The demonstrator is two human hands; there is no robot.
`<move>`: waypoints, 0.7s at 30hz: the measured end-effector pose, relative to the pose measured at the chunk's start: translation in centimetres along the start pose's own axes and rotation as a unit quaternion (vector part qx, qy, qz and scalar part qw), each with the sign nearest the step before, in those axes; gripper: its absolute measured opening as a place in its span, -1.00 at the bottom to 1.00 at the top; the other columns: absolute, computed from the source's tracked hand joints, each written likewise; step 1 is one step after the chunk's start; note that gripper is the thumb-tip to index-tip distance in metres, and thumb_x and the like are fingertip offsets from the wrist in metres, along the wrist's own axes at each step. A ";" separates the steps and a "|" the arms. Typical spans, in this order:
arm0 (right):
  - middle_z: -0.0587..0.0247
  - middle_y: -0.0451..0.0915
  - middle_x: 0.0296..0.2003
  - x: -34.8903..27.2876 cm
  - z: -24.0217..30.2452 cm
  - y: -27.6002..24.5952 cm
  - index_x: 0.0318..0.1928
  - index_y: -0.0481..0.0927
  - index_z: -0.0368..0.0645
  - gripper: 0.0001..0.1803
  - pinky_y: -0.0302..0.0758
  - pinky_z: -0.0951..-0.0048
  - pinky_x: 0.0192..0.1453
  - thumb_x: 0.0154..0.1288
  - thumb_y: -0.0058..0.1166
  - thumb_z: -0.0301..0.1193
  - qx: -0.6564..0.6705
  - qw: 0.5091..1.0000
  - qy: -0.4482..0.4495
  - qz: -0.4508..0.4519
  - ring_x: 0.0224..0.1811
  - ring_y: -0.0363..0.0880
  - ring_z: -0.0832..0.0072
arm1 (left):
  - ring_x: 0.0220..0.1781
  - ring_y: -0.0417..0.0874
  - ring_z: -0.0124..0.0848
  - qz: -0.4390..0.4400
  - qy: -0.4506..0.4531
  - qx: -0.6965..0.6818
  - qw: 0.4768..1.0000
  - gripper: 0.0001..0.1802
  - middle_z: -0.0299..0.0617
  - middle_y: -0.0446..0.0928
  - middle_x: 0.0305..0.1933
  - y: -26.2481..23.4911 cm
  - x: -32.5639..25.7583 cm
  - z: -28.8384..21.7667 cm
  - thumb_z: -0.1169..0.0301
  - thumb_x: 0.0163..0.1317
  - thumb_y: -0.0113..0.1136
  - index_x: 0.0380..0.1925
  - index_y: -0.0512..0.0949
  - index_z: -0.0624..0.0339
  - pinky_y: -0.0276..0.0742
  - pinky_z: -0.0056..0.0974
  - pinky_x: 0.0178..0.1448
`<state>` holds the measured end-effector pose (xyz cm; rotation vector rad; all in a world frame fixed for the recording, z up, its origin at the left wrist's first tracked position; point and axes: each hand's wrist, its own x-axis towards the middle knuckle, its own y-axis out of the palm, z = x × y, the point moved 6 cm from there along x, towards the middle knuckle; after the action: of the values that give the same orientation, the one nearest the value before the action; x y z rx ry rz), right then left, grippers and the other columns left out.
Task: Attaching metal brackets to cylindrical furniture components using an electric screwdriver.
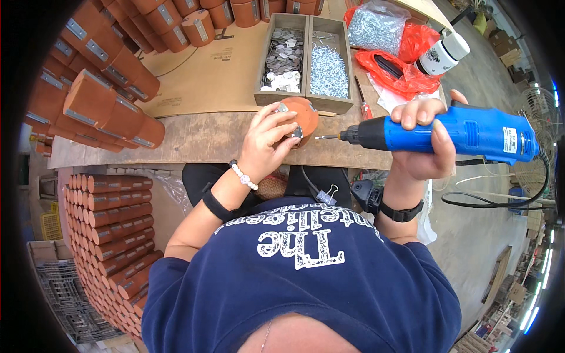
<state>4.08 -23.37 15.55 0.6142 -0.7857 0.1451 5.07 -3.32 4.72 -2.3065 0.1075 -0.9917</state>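
My left hand (272, 138) is closed round an orange-brown cylinder (304, 113) at the near edge of the bench. Its fingers also press on a small metal plate (296, 133) against the cylinder's side. My right hand (425, 138) grips a blue electric screwdriver (471, 134) with a black nose, held level. The bit (327, 137) points left at the cylinder, and a short gap appears to lie between them. Just beyond the cylinder stands a wooden box with two compartments (307, 59): flat metal plates (284, 56) in the left one, silver screws (328, 69) in the right.
Orange-brown cylinders with metal strips (112, 112) are stacked at the left of the bench; more (112, 229) stand piled below. A red-handled screwdriver (365, 109), red plastic bags (388, 76), a bag of screws (376, 26) and a white bottle (442, 54) lie right of the box. A black cord (500, 205) hangs at right.
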 end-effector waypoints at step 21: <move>0.16 0.37 -0.51 0.4 -5.2 3.4 0.05 0.03 -0.18 -0.41 0.41 0.27 -0.32 -0.03 -0.07 -0.57 -0.125 0.989 0.083 0.020 -0.50 0.41 0.39 | 0.03 0.35 -0.12 -0.020 -0.011 -0.019 1.000 -0.74 -0.16 0.48 -0.19 -0.2 -0.3 0.2 0.52 -0.27 0.26 -0.44 0.52 0.20 0.30 -0.16 0.05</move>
<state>6.40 -17.68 14.51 0.3446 -0.6429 0.1314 4.96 -3.04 4.56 -2.3616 0.0731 -0.9916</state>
